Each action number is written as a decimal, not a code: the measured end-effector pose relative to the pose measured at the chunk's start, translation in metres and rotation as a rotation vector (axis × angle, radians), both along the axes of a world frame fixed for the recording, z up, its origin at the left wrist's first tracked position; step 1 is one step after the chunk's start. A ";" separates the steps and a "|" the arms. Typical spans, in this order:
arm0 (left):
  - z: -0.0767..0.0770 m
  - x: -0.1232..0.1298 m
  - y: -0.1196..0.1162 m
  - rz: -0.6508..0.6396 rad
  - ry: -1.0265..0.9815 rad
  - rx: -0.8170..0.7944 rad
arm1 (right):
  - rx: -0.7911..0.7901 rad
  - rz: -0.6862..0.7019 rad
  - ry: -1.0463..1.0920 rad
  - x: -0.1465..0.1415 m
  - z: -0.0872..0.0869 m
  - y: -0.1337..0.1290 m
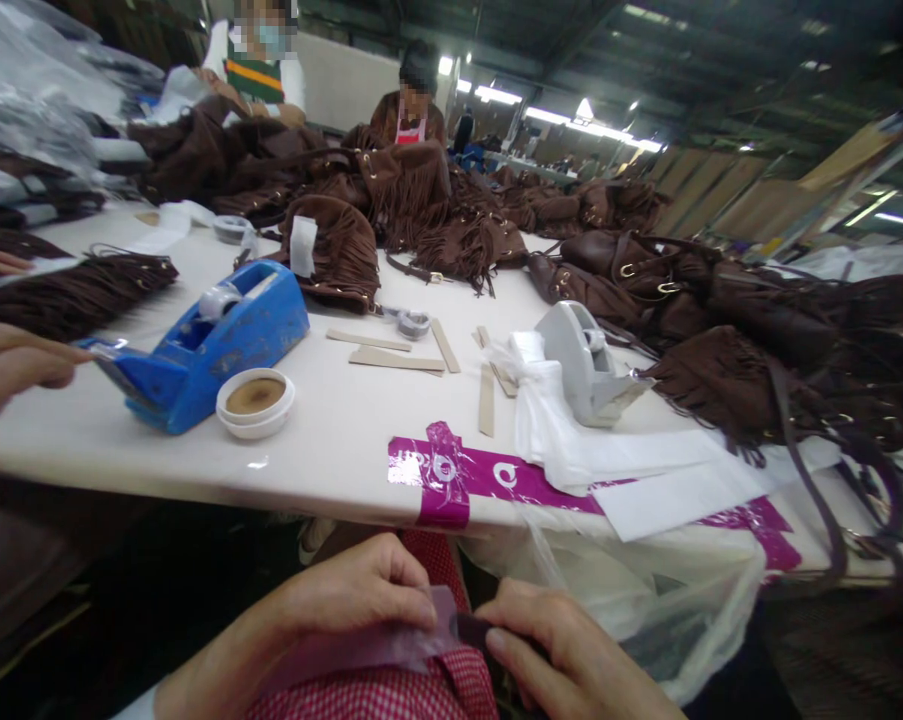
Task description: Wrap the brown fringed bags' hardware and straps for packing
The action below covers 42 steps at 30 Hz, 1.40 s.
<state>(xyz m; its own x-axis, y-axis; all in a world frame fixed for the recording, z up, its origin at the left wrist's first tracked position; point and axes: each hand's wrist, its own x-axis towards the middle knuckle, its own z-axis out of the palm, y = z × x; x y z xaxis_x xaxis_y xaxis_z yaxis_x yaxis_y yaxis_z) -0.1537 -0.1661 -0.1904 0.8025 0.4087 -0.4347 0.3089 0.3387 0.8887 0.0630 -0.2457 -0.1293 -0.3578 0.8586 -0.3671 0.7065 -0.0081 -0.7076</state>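
Over a red checked cloth (421,690) at the table's near edge, my left hand (361,595) pinches a thin translucent plastic sheet (443,605) between thumb and fingers. My right hand (556,645) is closed on a dark brown strap (472,629), whose end meets the edge of the plastic; the rest of it is hidden by the fingers. Both hands are below the tabletop, close together. In front of them, purple tape (488,478) is stuck along the table edge. A clear plastic bag (646,590) hangs from that edge, beyond my right hand.
A co-worker's hand (16,375) reaches in at left by a blue tape dispenser (196,345) and a round white tub (256,425). Cardboard strips (395,359), a grey tape dispenser (577,370) and white strips (668,495) lie mid-table. Brown fringed bags (338,250) are heaped behind; two people stand beyond.
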 end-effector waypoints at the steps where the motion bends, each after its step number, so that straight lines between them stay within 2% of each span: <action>1: 0.001 0.001 0.000 -0.006 0.004 0.008 | -0.005 0.002 -0.002 0.000 -0.001 -0.001; 8: 0.009 0.013 -0.006 -0.114 -0.017 0.055 | -0.033 -0.080 0.089 -0.009 -0.009 0.006; 13: 0.007 -0.015 0.005 -0.132 0.030 0.090 | -0.361 -0.066 0.369 0.000 -0.021 0.004; 15: 0.006 -0.032 0.010 -0.149 0.084 0.079 | -0.417 -0.036 0.398 0.012 -0.030 -0.003; 17: 0.006 -0.043 0.010 -0.163 0.126 0.066 | -0.410 -0.012 0.382 0.022 -0.038 -0.010; 19: 0.005 -0.045 0.006 -0.174 0.139 0.056 | -0.352 0.007 0.301 0.022 -0.038 -0.014; 24: 0.001 -0.016 -0.011 -0.260 0.127 0.076 | -0.119 0.055 -0.034 -0.017 -0.017 -0.010; 27: 0.000 -0.013 -0.013 -0.248 0.053 0.112 | -0.110 0.052 0.054 -0.024 -0.018 -0.007; 30: 0.001 -0.035 -0.006 -0.187 0.071 0.061 | -0.307 0.029 0.268 0.001 -0.036 -0.011; 32: 0.001 -0.050 -0.002 -0.145 0.126 0.042 | -0.429 -0.033 0.323 0.019 -0.048 -0.014; 33: 0.001 -0.053 0.000 -0.135 0.149 0.049 | -0.442 -0.051 0.313 0.022 -0.050 -0.015; 35: -0.001 -0.050 0.000 -0.148 0.170 0.075 | -0.353 -0.034 0.223 0.014 -0.047 -0.015; 38: -0.003 -0.029 -0.003 -0.215 0.114 0.096 | -0.107 0.040 0.055 -0.016 -0.030 -0.010; 39: -0.003 -0.024 -0.004 -0.230 0.084 0.098 | -0.075 0.052 0.049 -0.023 -0.026 -0.007; 40: -0.002 -0.022 -0.003 -0.235 0.062 0.100 | -0.080 0.064 0.074 -0.025 -0.024 -0.006; 42: 0.002 -0.029 0.001 -0.217 0.064 0.102 | -0.186 0.079 0.185 -0.015 -0.029 -0.005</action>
<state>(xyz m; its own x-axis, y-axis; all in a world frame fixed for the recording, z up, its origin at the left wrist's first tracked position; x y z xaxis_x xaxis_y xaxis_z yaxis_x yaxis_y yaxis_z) -0.1828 -0.1656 -0.1888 0.8482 0.2746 -0.4530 0.4216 0.1677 0.8911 0.0479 -0.2509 -0.1579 -0.4968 0.7490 -0.4384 0.5694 -0.1000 -0.8160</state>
